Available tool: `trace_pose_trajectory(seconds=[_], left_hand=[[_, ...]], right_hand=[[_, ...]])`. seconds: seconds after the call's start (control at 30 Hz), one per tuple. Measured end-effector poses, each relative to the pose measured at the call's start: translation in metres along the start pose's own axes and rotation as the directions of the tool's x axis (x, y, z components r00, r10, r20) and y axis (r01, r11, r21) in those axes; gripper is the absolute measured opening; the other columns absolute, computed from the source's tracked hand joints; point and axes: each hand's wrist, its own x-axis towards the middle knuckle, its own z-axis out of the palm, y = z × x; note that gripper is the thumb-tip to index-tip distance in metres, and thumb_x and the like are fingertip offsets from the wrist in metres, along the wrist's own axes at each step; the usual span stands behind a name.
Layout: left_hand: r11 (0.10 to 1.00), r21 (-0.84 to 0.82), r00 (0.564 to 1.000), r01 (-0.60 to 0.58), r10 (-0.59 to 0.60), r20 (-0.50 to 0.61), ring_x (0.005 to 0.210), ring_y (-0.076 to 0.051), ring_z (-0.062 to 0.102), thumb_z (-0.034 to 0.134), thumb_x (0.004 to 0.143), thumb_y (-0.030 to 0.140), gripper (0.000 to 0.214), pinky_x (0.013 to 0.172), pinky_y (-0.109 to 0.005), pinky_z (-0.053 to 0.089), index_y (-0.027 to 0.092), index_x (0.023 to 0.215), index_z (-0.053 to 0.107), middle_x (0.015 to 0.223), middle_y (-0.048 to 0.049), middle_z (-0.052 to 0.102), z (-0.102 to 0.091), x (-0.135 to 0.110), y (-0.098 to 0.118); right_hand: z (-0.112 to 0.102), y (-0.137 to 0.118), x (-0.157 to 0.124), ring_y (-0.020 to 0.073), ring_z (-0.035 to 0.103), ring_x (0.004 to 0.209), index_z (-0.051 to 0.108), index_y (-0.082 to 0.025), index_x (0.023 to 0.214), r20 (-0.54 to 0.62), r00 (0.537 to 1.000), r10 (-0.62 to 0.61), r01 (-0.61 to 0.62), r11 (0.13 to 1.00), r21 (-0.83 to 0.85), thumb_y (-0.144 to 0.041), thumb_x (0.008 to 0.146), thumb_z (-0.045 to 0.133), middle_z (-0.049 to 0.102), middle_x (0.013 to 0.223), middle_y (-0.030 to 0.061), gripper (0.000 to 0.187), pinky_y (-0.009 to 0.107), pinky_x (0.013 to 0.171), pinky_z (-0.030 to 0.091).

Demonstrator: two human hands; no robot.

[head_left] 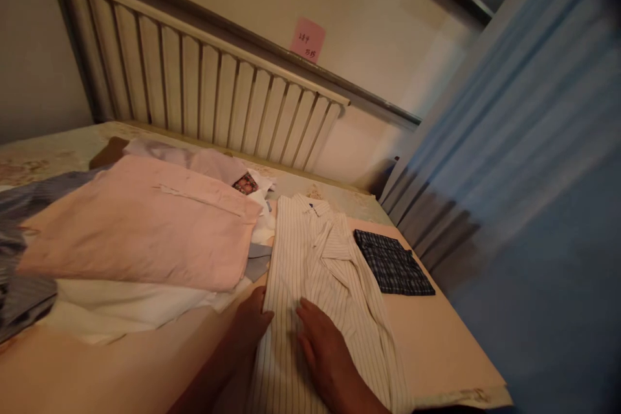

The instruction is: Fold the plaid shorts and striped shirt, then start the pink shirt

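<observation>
A white long-sleeved shirt with dark stripes (286, 272) lies lengthwise in front of me, its collar at the far end and one sleeve folded across its front. At the shirt's left edge, my left hand (252, 320) has its thumb on top of the cloth and its fingers closed at the side, partly hidden. My right hand (325, 352) is over the middle of the shirt, fingers stretched out towards the left hand and holding nothing. To the right of the shirt rests a folded dark checked garment (395, 263).
A large pink cloth (145, 223) covers a heap of clothes at left, with white fabric (130, 307) and grey striped fabric (29, 297) showing. A radiator (208, 87) runs along the wall behind. A blue curtain (524, 187) hangs at right. A pink note (308, 40) is on the wall.
</observation>
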Motion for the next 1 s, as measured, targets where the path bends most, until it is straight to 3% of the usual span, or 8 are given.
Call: trace_pose_trajectory(seconds=[0.1,0.23,0.37,0.5,0.63,0.77,0.87,1.0], left_hand=[[1.000,0.006,1.000,-0.012,0.012,0.009,0.096,-0.016,0.065,0.049,0.072,0.005,0.045,0.083,-0.025,0.048,0.016,0.116,0.050,0.107,-0.0058,0.069,0.000,0.001,-0.004],[0.992,0.121,1.000,-0.024,0.026,-0.013,0.098,-0.018,0.064,0.048,0.075,0.009,0.046,0.086,-0.028,0.047,0.017,0.120,0.048,0.107,-0.0058,0.068,-0.002,-0.004,0.006],[0.964,0.264,0.992,-0.031,0.061,-0.107,0.104,-0.021,0.061,0.044,0.083,0.020,0.039,0.089,-0.033,0.044,0.016,0.121,0.050,0.113,-0.0092,0.064,-0.006,-0.013,0.021],[0.945,0.326,0.982,-0.013,0.073,-0.174,0.099,-0.022,0.061,0.038,0.087,0.026,0.034,0.084,-0.033,0.045,0.017,0.116,0.054,0.110,-0.0091,0.063,-0.009,-0.013,0.024],[0.960,0.281,0.981,0.013,0.043,-0.192,0.091,-0.020,0.062,0.040,0.086,0.027,0.031,0.080,-0.032,0.045,0.017,0.109,0.058,0.098,-0.0066,0.065,-0.009,-0.006,0.016],[0.973,0.230,0.979,0.011,0.036,-0.202,0.093,-0.020,0.062,0.041,0.085,0.026,0.031,0.081,-0.031,0.045,0.017,0.109,0.058,0.099,-0.0066,0.066,-0.006,-0.001,0.011],[0.973,0.230,0.983,0.018,0.025,-0.184,0.094,-0.020,0.062,0.039,0.087,0.027,0.031,0.081,-0.032,0.044,0.017,0.110,0.057,0.102,-0.0077,0.066,-0.005,0.001,0.010],[0.971,0.237,0.989,0.013,0.023,-0.147,0.093,-0.020,0.062,0.037,0.090,0.028,0.030,0.082,-0.032,0.043,0.019,0.110,0.056,0.102,-0.0068,0.066,-0.006,0.003,0.009]], right_hand=[[0.020,0.008,0.011,0.0270,0.036,0.137,0.040,-0.021,0.141,0.104,0.987,-0.125,0.136,0.985,-0.106,-0.017,0.088,0.052,0.042,0.147,0.0112,0.055,0.053,0.110,0.036],[0.033,0.018,0.016,0.0292,0.032,0.139,0.044,-0.017,0.137,0.218,0.973,-0.082,0.115,0.982,-0.147,-0.012,0.083,0.054,0.042,0.147,0.0118,0.055,0.058,0.112,0.030],[0.035,0.021,0.013,0.0270,0.032,0.139,0.046,-0.020,0.135,0.173,0.982,-0.073,0.091,0.991,-0.099,-0.019,0.086,0.055,0.044,0.146,0.0092,0.050,0.056,0.114,0.027],[0.032,0.034,0.006,0.0228,0.049,0.126,0.051,-0.023,0.128,0.022,0.998,-0.067,0.067,0.998,0.013,-0.025,0.088,0.055,0.059,0.131,0.0073,0.041,0.047,0.108,0.037],[0.008,0.075,0.008,0.0181,0.063,0.093,0.062,-0.020,0.102,-0.192,0.958,0.214,-0.213,0.977,0.025,-0.022,0.092,0.040,0.068,0.099,0.0071,0.024,0.031,0.082,0.050],[-0.029,0.134,0.030,0.0152,0.062,0.076,0.060,-0.019,0.085,-0.196,0.888,0.415,-0.453,0.862,-0.229,-0.021,0.092,0.036,0.066,0.082,0.0037,0.026,0.023,0.068,0.046],[-0.042,0.171,0.052,0.0159,0.060,0.078,0.060,-0.018,0.084,-0.186,0.885,0.426,-0.465,0.821,-0.331,-0.020,0.091,0.039,0.065,0.084,0.0047,0.023,0.023,0.069,0.042],[-0.034,0.197,0.076,0.0181,0.057,0.093,0.062,-0.018,0.089,-0.131,0.912,0.388,-0.404,0.805,-0.435,-0.018,0.086,0.050,0.064,0.095,0.0071,0.012,0.024,0.079,0.038]])
